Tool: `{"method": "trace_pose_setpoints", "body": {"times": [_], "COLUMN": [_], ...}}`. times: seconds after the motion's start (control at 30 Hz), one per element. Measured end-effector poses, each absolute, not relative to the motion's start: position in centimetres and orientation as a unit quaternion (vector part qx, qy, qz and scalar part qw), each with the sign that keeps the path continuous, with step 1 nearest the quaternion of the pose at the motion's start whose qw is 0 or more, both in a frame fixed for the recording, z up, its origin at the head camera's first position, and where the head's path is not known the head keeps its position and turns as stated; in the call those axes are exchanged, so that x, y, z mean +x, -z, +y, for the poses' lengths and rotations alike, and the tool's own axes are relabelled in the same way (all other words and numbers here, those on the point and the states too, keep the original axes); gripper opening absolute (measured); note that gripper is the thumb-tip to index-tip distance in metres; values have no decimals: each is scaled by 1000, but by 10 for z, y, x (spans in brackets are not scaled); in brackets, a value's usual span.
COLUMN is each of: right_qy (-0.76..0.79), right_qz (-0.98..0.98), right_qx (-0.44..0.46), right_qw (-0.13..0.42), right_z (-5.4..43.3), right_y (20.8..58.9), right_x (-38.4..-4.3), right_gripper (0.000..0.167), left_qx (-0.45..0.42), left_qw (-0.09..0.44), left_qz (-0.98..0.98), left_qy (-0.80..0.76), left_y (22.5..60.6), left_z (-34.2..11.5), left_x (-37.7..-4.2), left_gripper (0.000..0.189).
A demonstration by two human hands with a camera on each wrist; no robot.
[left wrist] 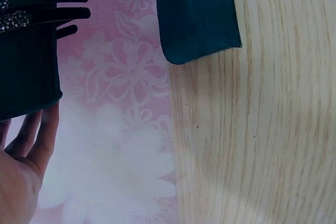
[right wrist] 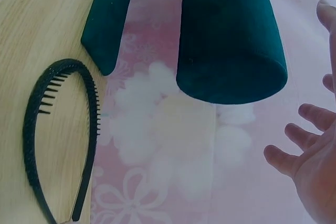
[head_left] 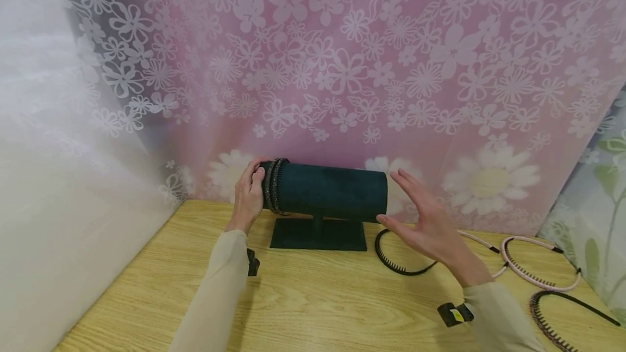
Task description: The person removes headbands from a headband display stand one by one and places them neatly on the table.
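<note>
A dark green velvety headband display stand (head_left: 337,192), a horizontal cylinder on a post and flat base, stands at the table's back. Two dark headbands (head_left: 276,186) with sparkling stones sit round its left end; their tips show in the left wrist view. My left hand (head_left: 249,195) holds the cylinder's left end, the thumb in front; in the left wrist view its fingers (left wrist: 46,137) pass partly out of sight behind the end. Beside the right end, my right hand (head_left: 430,221) is spread and holds nothing. The right wrist view shows it apart from the cylinder (right wrist: 231,40).
On the wooden table (head_left: 313,297), a black toothed headband (head_left: 398,269) lies below the right hand. Farther right are pink headbands (head_left: 525,276) and a dark brown one (head_left: 540,322). A flowered pink curtain (head_left: 337,69) hangs close behind the stand.
</note>
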State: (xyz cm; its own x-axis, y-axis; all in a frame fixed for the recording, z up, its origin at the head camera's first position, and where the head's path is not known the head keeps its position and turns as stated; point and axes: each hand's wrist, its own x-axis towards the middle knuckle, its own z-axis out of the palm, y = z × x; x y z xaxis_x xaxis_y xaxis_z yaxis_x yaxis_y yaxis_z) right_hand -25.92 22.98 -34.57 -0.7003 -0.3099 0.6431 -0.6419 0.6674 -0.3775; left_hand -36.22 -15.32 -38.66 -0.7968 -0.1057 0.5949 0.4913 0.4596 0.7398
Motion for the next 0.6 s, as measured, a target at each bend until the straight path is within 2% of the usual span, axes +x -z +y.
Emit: {"method": "trace_pose_setpoints", "body": {"times": [0.6], "right_qy": [-287], "right_qz": [-868], "right_qx": [294], "right_qw": [278], "right_z": [207], "right_y": [333], "right_x": [-274], "right_gripper": [92], "left_qx": [-116], "left_qw": [296], "left_qz": [-804], "left_qy": [503], "left_y": [386], "left_z": [-152], "left_x": [-362], "left_gripper": [44]}}
